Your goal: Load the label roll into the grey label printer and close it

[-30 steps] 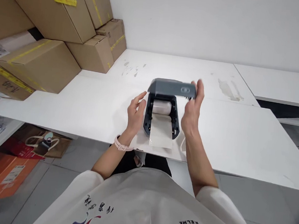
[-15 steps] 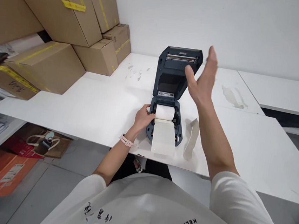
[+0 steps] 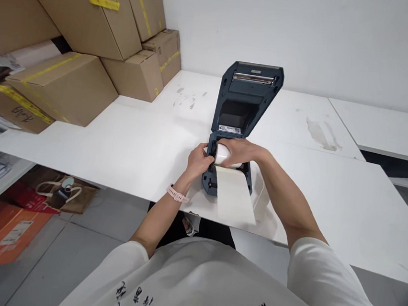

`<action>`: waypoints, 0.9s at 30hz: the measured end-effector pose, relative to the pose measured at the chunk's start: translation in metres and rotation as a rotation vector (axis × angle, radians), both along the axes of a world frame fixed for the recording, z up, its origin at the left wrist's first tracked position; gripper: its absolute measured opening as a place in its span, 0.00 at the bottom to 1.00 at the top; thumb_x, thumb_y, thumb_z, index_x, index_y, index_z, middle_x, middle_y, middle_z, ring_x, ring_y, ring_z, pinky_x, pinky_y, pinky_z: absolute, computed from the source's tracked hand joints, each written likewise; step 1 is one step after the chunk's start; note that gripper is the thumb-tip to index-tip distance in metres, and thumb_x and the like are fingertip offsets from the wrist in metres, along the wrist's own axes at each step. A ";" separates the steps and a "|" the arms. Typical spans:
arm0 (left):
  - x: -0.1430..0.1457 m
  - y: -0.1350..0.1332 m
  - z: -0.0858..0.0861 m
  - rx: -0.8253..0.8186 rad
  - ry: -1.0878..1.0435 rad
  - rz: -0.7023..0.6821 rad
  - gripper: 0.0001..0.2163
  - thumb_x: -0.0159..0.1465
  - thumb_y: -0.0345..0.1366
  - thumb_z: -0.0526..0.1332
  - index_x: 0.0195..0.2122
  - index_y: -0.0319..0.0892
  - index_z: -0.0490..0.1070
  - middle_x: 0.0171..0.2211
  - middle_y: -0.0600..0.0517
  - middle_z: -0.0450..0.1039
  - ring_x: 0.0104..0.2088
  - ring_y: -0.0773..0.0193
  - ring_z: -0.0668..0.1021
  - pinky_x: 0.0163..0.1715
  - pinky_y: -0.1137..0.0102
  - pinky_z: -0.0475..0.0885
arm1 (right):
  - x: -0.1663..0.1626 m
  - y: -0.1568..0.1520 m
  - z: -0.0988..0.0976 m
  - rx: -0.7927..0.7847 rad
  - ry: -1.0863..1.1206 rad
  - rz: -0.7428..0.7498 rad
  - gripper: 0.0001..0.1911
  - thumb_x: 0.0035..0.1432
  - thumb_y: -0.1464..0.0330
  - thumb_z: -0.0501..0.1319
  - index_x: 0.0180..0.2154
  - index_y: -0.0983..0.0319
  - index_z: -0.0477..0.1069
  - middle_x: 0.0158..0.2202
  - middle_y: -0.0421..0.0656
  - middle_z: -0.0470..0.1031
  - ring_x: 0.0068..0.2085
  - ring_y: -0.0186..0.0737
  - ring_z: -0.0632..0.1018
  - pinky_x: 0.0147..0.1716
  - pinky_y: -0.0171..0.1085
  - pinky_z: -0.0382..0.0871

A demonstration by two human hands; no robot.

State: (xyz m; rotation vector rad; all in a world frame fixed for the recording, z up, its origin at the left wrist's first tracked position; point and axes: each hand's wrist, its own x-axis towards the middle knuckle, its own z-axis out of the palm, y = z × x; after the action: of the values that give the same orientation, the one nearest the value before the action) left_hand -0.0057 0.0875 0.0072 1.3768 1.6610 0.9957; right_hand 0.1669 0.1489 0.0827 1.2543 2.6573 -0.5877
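Note:
A dark grey label printer (image 3: 211, 185) stands near the table's front edge, its lid (image 3: 249, 92) raised and tilted back. Inside lies a white label roll (image 3: 221, 153), and its loose paper strip (image 3: 236, 197) runs out over the printer's front, slanting to the right. My right hand (image 3: 243, 152) is wrapped over the roll from the right, hiding much of it. At the printer's left side, my left hand (image 3: 199, 161) grips the edge, with the thumb by the roll's left end. A curled piece of paper (image 3: 263, 202) lies beside the printer, partly behind my right forearm.
Taped cardboard boxes (image 3: 76, 85) are stacked on the left of the white table (image 3: 136, 146). A white wall (image 3: 309, 38) rises behind. Below on the left are an orange box (image 3: 4, 235) and a brown paper bag (image 3: 80, 199).
My right hand has come down from beside the raised lid onto the label roll. The paper strip has swung to the right. My left hand remains at the printer's left side.

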 end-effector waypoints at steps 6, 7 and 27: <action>-0.001 0.002 -0.010 0.014 -0.064 0.010 0.30 0.53 0.30 0.63 0.60 0.37 0.72 0.28 0.55 0.68 0.30 0.62 0.71 0.31 0.67 0.62 | 0.087 -0.011 0.027 -0.119 0.759 -0.024 0.43 0.40 0.58 0.77 0.59 0.55 0.70 0.59 0.46 0.76 0.57 0.54 0.78 0.55 0.45 0.74; 0.000 0.003 -0.011 0.014 -0.071 0.017 0.30 0.53 0.30 0.63 0.60 0.37 0.72 0.28 0.55 0.68 0.30 0.62 0.72 0.31 0.67 0.63 | 0.103 -0.011 0.027 -0.115 0.867 -0.097 0.44 0.40 0.59 0.78 0.59 0.54 0.70 0.58 0.46 0.76 0.56 0.54 0.79 0.53 0.45 0.75; 0.001 0.002 -0.011 0.009 -0.173 0.037 0.30 0.51 0.30 0.62 0.59 0.38 0.72 0.26 0.57 0.64 0.28 0.65 0.68 0.29 0.69 0.62 | 0.186 -0.004 -0.089 -0.137 1.114 -0.668 0.37 0.51 0.57 0.72 0.61 0.51 0.66 0.67 0.50 0.69 0.67 0.50 0.71 0.66 0.54 0.66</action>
State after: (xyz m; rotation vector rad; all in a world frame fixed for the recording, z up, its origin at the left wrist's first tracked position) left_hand -0.0050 0.0894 -0.0042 1.2333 1.5594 1.1121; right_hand 0.3530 0.1450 -0.0063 2.2458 2.6844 -2.0223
